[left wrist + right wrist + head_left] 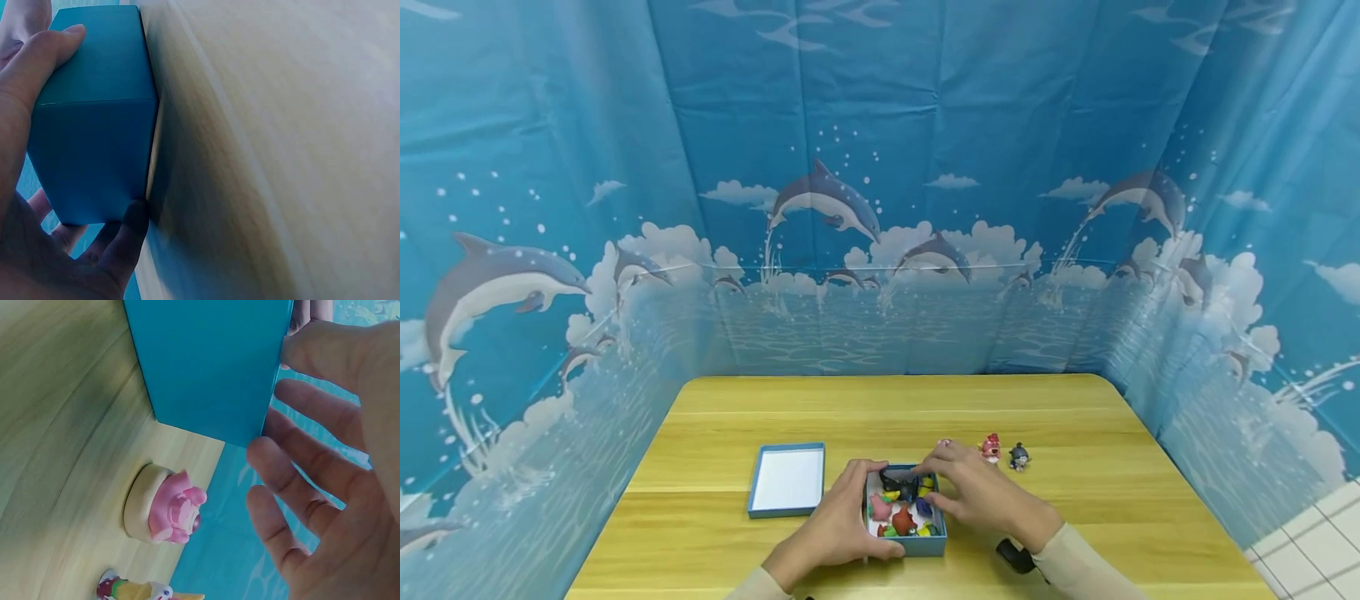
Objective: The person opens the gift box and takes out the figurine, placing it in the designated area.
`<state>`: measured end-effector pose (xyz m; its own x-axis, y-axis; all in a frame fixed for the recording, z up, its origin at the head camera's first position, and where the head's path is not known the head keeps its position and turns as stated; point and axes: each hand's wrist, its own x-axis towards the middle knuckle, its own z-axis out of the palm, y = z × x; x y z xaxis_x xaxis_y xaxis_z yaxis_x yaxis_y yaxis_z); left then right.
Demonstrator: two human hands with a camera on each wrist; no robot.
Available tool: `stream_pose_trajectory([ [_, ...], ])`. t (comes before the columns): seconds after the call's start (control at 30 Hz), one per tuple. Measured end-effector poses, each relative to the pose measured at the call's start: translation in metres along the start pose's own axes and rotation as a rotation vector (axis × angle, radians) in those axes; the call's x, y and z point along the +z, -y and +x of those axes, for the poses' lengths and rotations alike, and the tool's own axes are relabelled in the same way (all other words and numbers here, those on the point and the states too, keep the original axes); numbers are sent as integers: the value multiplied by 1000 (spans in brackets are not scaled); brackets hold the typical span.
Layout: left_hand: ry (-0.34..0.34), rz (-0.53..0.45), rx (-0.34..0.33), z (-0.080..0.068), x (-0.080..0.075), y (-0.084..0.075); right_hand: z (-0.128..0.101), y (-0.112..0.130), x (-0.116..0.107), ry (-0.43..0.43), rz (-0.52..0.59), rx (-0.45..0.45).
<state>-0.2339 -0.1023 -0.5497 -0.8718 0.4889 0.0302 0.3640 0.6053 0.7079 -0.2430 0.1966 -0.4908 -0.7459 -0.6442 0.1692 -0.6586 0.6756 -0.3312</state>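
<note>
A blue open-topped box (923, 546) stands near the table's front edge with several small colourful toy figures inside, among them a pink one (880, 507), a reddish-brown one (904, 522) and a black one (906, 486). My left hand (842, 521) grips the box, thumb along its near wall and fingers around the far left side; the left wrist view shows the box (94, 156) between them. Over the right rim reaches my right hand (977, 487), thumb and forefinger apart at a yellow figure (927, 484). Its other fingers extend loosely outside the box; the rim hides the fingertips in the right wrist view.
A blue-edged lid (788, 479) with a white inside lies left of the box. Right of the box stand a pink-and-red figure (990, 448), a dark grey figure (1018, 457) and a pink figure on a round base (175, 509). A black object (1015, 556) is by the right wrist.
</note>
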Motion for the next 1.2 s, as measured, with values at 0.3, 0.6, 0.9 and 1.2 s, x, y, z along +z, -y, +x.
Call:
stream_pose_trajectory([
  [0.3, 4, -13, -16, -1, -1, -3, 5, 3, 1, 73, -69, 36],
  [0.6, 4, -24, -19, -2, 1, -2, 7, 9, -1, 107, 6, 22],
  [0.9, 4, -31, -16, -1, 0, -1, 15, 13, 1, 131, 3, 33],
  [1.2, -2, -39, -12, -2, -2, -4, 24, 16, 2, 123, -49, -19],
])
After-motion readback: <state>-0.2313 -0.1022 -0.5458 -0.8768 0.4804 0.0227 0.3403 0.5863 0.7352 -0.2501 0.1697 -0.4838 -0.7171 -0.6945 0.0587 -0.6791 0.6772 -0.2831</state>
